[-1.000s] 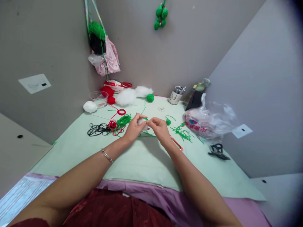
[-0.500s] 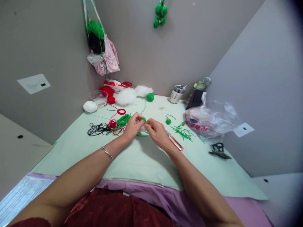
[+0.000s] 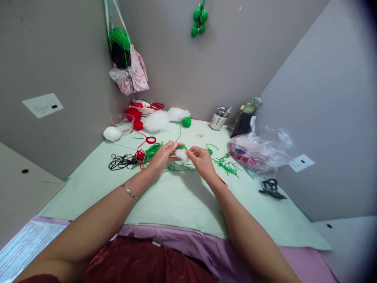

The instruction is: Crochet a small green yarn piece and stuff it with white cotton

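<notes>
Near the middle of the table, my left hand is closed around a small green yarn piece, whose shape is partly hidden by the fingers. A tuft of white stuffing sticks out of it on the near side. With thumb and fingertips, my right hand pinches the right edge of that tuft. Green yarn strands lie on the table under both hands. My right forearm mostly covers the orange-handled thread snips.
Left of my hands lie green yarn, black cord and a red yarn ring. White stuffing and a green ball sit behind. To the right are green scraps, a plastic bag and a black hair claw.
The white stuffing now shows more plainly between my hands. My right hand has shifted slightly right and covers more of the snips. My left hand has turned, its fingers stretching over the green piece.
</notes>
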Tool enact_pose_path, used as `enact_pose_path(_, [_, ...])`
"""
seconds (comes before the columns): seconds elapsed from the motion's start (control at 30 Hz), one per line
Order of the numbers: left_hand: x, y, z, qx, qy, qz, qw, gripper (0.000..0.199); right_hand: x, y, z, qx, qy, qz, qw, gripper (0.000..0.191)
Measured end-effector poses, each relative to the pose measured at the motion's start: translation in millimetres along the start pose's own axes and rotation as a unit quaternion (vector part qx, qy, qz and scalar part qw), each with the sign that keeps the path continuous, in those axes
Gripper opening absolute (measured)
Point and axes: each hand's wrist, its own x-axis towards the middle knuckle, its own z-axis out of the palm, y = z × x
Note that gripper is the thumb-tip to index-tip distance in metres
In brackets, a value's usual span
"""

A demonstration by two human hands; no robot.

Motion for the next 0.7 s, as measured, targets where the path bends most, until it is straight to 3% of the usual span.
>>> enact_pose_path(0.13, [1.0,-4.2,0.0,0.011,0.006,0.006,1.000,0.033,-0.6,-0.2,0.2,-0.006,-0.009,-0.010,1.000,0.027])
enact_pose_path(0.33, [10.8,-24.0,-2.7,0.057,0.066,0.028,0.996,0.017,-13.9,-15.4,12.1,-0.038,-0.029,-0.049,0.998,0.019])
enact_pose_path(0.5, [13.7,-31.5,-5.1,0.076,0.096,0.023,0.992,0.032,-20.6,-20.9,21.3,-0.042,-0.025,-0.057,0.997,0.016])
enact_pose_path(0.7, [7.5,-24.7,-1.9,0.017,0.089,0.018,0.996,0.026,-8.0,-8.8,13.6,-0.012,-0.022,-0.017,1.000,0.027])
